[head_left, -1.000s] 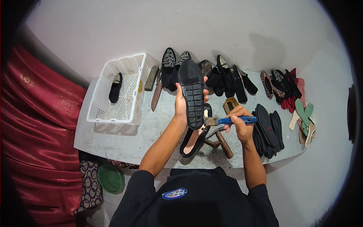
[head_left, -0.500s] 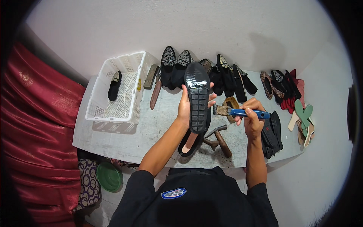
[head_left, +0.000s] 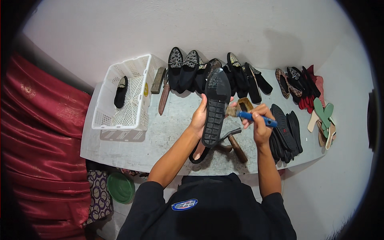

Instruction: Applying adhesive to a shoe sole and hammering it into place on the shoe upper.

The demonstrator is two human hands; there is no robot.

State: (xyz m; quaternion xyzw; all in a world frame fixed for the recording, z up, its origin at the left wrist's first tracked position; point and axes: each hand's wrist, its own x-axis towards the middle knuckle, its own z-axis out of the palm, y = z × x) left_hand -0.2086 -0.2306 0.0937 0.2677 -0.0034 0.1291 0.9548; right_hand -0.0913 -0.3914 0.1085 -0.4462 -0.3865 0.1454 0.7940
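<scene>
My left hand (head_left: pixel 198 119) grips a black shoe sole (head_left: pixel 213 122), thumb along its left edge and fingertips showing at the right. Its lower part has a blocky tread; the toe part is smooth and dark. Whether an upper sits behind it is hidden. Closed around a blue-handled paintbrush (head_left: pixel 262 119), my right hand (head_left: pixel 260 127) has the bristles at the sole's right edge; I cannot tell if they touch. Behind the bristles stands a small yellowish-brown tub (head_left: pixel 245 104). Partly covered by the sole, a black shoe (head_left: pixel 196 155) with a pinkish insole lies on the table.
A hammer (head_left: pixel 238 149) lies between my forearms. Black soles (head_left: pixel 286 132) are stacked to the right, near green and beige pieces (head_left: pixel 321 112). Several patterned shoes (head_left: pixel 188 72) line the wall. A white basket (head_left: pixel 149 96) holds one shoe; a knife (head_left: pixel 164 100) lies beside it.
The sole has shifted slightly right and tilted, and its toe part shines less. The brush has moved left, its bristles now at the sole's edge.
</scene>
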